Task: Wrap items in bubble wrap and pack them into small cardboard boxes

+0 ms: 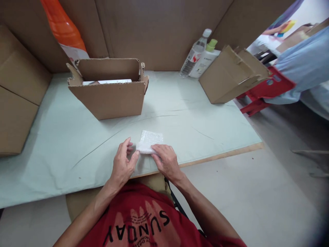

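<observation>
A small whitish, see-through packet that looks like bubble wrap [151, 140] lies near the table's front edge, between my hands. My right hand [166, 158] grips its right near corner, thumb below and fingers on top. At its left side is my left hand [124, 160], the thumb tip touching the near left corner while the other fingers are spread apart from it. Whether anything is wrapped inside the packet I cannot tell.
An open cardboard box [118, 99] with flat white items stands beyond my hands. Farther right are a clear bottle [194, 55], a white bottle with a green cap [204, 61] and another cardboard box [228, 75]. An orange bottle [64, 31] stands back left. A red stool [275, 85] is beyond the table.
</observation>
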### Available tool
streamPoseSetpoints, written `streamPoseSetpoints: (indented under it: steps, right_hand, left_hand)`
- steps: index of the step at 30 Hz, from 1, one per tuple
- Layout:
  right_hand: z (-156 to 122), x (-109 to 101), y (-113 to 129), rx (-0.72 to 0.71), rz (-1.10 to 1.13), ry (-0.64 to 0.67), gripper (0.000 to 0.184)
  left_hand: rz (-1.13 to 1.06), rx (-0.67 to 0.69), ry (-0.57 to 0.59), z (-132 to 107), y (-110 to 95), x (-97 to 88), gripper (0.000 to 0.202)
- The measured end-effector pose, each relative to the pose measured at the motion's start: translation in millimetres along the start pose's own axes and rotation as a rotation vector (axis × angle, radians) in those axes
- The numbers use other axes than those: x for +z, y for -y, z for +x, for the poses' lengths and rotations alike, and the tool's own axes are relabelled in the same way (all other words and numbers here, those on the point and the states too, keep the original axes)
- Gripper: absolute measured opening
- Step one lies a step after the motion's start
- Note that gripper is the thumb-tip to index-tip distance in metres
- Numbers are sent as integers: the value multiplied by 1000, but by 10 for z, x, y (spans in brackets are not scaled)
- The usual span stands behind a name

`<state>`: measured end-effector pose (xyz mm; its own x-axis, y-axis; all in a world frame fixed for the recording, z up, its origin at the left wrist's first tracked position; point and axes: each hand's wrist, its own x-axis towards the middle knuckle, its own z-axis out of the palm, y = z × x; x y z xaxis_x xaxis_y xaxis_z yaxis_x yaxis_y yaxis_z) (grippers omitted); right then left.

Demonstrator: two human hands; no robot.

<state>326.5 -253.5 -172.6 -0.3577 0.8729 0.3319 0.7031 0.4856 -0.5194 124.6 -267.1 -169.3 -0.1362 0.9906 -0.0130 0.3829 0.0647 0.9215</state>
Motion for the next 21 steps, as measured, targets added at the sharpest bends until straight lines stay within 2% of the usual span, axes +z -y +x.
streamPoseSetpoints:
  steps: [3, 6, 8, 11, 13, 14, 17, 19, 21]
  right_hand:
    - [25, 27, 43, 172, 245, -80, 24]
    - [-6, 69, 162, 300, 507, -6, 23]
    - [-40, 100, 229, 326, 613, 41, 23]
    - [-52, 86, 253, 267, 581, 29, 17]
    - [-11, 9, 233, 206, 517, 3, 22]
    - [24, -46, 223, 182, 497, 1, 31]
    - [166, -223, 243, 122, 496, 66, 63]
    - [261, -289, 305, 42, 523, 113, 61]
    - [328, -277, 382, -32, 532, 115, 45]
  left_hand:
    - [-416, -223, 61, -158, -26, -8, 64]
    - [-697, -325, 168, -194, -83, 47, 64]
    - [-757, -335, 198, -181, -114, 85, 57]
    - [-669, -310, 146, -177, -123, 102, 55]
    - [-505, -260, 84, -190, -117, 77, 56]
    - [-401, -211, 61, -198, -120, 55, 53]
    - [-98, 54, 33, -207, -166, -26, 42]
    - [19, 252, 26, -196, -211, -74, 38]
    - [68, 361, 6, -173, -230, -106, 39]
